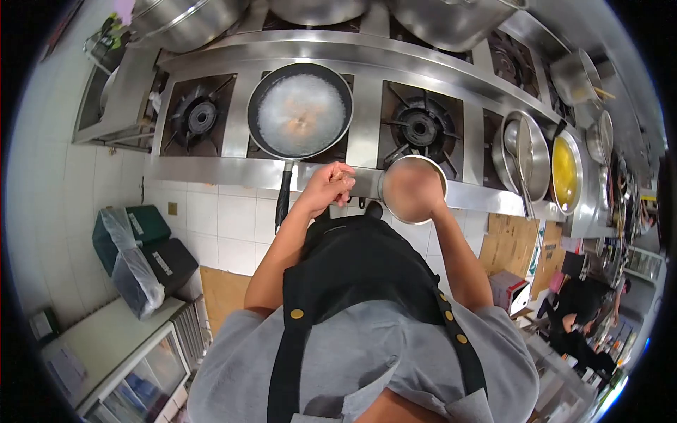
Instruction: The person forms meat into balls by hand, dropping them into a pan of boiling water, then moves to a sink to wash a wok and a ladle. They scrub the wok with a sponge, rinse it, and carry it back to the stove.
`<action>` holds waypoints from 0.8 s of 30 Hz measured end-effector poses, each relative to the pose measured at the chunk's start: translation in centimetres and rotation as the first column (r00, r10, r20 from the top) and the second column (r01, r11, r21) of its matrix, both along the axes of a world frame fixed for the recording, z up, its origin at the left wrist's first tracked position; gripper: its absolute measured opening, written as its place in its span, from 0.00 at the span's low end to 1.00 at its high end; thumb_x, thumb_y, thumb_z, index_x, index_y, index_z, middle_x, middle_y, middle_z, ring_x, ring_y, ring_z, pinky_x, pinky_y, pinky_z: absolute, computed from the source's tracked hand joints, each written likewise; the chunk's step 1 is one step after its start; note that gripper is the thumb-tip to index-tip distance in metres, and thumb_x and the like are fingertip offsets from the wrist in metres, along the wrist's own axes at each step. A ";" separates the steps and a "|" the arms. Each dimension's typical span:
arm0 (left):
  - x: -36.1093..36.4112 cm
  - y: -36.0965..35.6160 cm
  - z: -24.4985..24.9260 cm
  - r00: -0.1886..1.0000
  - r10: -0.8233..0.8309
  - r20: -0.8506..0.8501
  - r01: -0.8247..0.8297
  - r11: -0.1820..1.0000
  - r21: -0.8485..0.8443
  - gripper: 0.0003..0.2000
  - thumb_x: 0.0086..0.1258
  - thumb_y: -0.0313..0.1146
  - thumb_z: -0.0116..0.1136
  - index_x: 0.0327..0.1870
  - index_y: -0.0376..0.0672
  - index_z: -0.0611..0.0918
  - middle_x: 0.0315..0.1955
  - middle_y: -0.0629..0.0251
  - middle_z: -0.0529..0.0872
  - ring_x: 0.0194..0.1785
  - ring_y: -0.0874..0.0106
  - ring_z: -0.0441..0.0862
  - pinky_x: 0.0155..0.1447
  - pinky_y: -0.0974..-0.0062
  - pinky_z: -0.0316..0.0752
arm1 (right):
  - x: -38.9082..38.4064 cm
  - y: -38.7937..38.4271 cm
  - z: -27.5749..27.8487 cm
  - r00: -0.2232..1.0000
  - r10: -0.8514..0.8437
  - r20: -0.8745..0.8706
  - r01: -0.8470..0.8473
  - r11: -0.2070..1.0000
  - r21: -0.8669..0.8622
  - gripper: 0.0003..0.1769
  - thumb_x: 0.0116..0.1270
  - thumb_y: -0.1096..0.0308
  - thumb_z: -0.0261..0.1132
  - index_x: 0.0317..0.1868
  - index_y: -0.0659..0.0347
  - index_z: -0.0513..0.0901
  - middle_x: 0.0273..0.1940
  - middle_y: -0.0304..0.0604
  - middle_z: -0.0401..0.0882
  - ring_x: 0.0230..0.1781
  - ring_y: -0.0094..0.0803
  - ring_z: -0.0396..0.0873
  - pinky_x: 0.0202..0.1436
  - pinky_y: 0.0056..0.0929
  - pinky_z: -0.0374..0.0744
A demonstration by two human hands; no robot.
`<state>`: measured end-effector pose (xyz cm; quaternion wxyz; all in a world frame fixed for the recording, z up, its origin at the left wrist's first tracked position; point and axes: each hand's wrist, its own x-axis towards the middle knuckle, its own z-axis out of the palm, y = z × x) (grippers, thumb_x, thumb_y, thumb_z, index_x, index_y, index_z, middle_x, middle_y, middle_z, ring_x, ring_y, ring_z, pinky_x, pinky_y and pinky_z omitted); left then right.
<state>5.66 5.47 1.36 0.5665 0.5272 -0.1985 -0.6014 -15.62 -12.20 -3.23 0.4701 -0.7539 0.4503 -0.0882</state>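
My left hand (330, 187) is closed, with its fingers curled inward above the front edge of the stove, near the pan's handle. What it holds, if anything, is hidden. My right hand (425, 192) reaches over the rim of a round metal bowl (445, 178) at the stove's front edge. Its fingers are blurred, so their grip does not show. A dark frying pan (349, 116) sits on the burner ahead of my left hand. Inside it, cloudy bubbling liquid (282, 106) surrounds orange-pink pieces (302, 125), too hazy to name.
Burners (200, 117) (419, 125) flank the pan. Large metal pots (451, 21) stand behind. On the right are a metal bowl with a ladle (522, 151) and a pan of yellow liquid (564, 173). Another person (582, 317) is far right. Dark bins (166, 264) stand left.
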 end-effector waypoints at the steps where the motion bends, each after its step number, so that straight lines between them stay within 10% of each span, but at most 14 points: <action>1: 0.5 0.9 0.1 1.000 0.006 -0.006 -0.006 1.000 -0.004 0.09 0.66 0.26 0.55 0.45 0.38 0.74 0.24 0.69 0.73 0.21 0.81 0.70 0.21 0.82 0.66 | 2.3 0.5 1.6 0.982 -0.023 0.189 0.000 0.993 0.121 0.09 0.56 0.64 0.67 0.33 0.61 0.85 0.27 0.50 0.81 0.24 0.39 0.79 0.34 0.31 0.76; 2: 0.7 1.5 0.2 1.000 0.009 -0.012 -0.009 1.000 -0.009 0.10 0.66 0.25 0.56 0.46 0.38 0.74 0.23 0.71 0.72 0.20 0.82 0.68 0.20 0.82 0.64 | 4.5 0.9 2.4 0.928 -0.071 0.365 -0.021 0.970 0.241 0.09 0.57 0.64 0.66 0.34 0.61 0.84 0.27 0.50 0.80 0.25 0.37 0.78 0.33 0.30 0.75; 8: 0.4 4.5 2.0 0.999 0.046 -0.025 -0.047 0.999 -0.013 0.13 0.67 0.38 0.58 0.46 0.40 0.74 0.20 0.75 0.67 0.19 0.86 0.61 0.19 0.85 0.57 | 21.0 0.2 1.6 0.894 0.447 -0.009 -0.385 0.760 -0.524 0.09 0.58 0.69 0.60 0.37 0.61 0.84 0.35 0.53 0.80 0.33 0.47 0.79 0.42 0.38 0.77; 12: 0.8 6.4 2.5 0.953 0.132 -0.272 -0.137 0.991 0.002 0.19 0.75 0.46 0.40 0.41 0.39 0.77 0.19 0.76 0.64 0.18 0.84 0.56 0.18 0.84 0.53 | 25.9 -0.6 2.3 0.738 0.527 -0.421 -0.661 0.691 -0.294 0.13 0.52 0.71 0.59 0.38 0.60 0.85 0.41 0.56 0.80 0.42 0.48 0.80 0.49 0.38 0.77; 15: 1.1 7.9 2.8 0.969 0.168 -0.181 -0.163 0.986 0.043 0.16 0.73 0.42 0.45 0.39 0.37 0.79 0.19 0.74 0.66 0.18 0.82 0.59 0.19 0.84 0.54 | 23.5 -2.5 5.4 0.810 0.547 -0.214 -0.582 0.698 -0.418 0.13 0.52 0.70 0.59 0.36 0.60 0.85 0.39 0.56 0.81 0.40 0.48 0.81 0.49 0.38 0.78; 20: 1.0 8.9 4.0 0.937 0.228 -0.265 -0.244 0.969 -0.030 0.09 0.71 0.31 0.48 0.42 0.34 0.78 0.21 0.72 0.69 0.20 0.82 0.62 0.20 0.84 0.57 | 10.3 -4.6 9.3 0.758 0.488 -0.432 -0.598 0.785 -0.162 0.10 0.48 0.71 0.63 0.32 0.65 0.84 0.40 0.56 0.81 0.44 0.48 0.80 0.50 0.40 0.77; 24: 0.6 6.2 4.3 0.965 0.152 -0.215 -0.171 0.983 -0.073 0.08 0.72 0.30 0.47 0.42 0.36 0.78 0.20 0.73 0.68 0.21 0.83 0.62 0.21 0.84 0.58 | 0.0 -1.2 -1.0 0.789 0.469 -0.398 -0.612 0.529 -0.588 0.09 0.49 0.70 0.62 0.32 0.61 0.84 0.34 0.58 0.80 0.37 0.51 0.79 0.44 0.42 0.77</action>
